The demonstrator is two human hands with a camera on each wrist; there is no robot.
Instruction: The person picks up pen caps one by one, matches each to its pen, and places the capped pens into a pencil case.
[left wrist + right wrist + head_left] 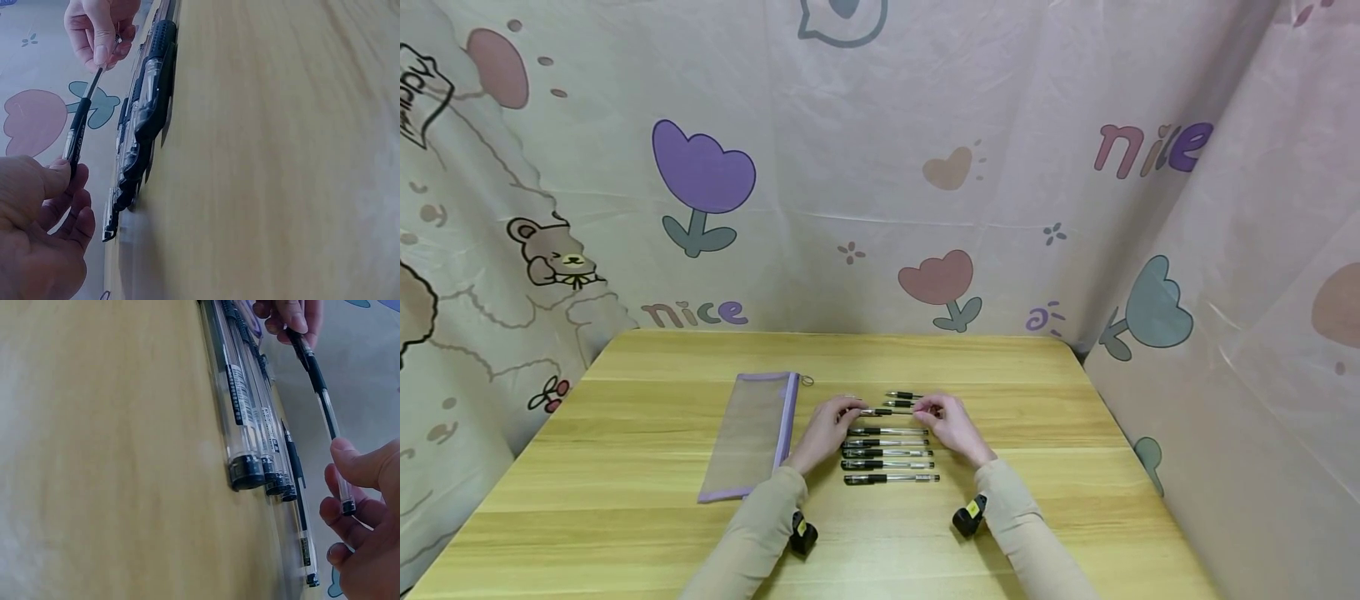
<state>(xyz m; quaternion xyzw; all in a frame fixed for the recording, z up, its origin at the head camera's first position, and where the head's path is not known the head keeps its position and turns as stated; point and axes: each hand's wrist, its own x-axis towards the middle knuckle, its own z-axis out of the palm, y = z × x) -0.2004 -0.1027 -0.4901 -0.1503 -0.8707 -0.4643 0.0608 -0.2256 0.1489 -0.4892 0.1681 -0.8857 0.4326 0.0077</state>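
Note:
Both hands hold one gel pen (pixel 886 412) with a clear barrel and dark grip, raised off the table. My left hand (pixel 826 429) pinches its black cap end between thumb and fingers, as the left wrist view shows on the pen (pixel 76 131). My right hand (pixel 953 427) pinches the clear barrel near its black end plug, seen in the right wrist view on the pen (pixel 331 419). Nearer the front, several capped pens (pixel 887 454) lie side by side. Behind the held pen are two pens (pixel 901 395) without caps, their tips pointing left, partly hidden by my right hand.
A mesh zip pouch (pixel 748 437) with purple edging lies flat to the left, close to my left forearm. Its zipper ring (pixel 807 381) sticks out at the back corner. A printed curtain (pixel 865 292) hangs behind the wooden table (pixel 647 483).

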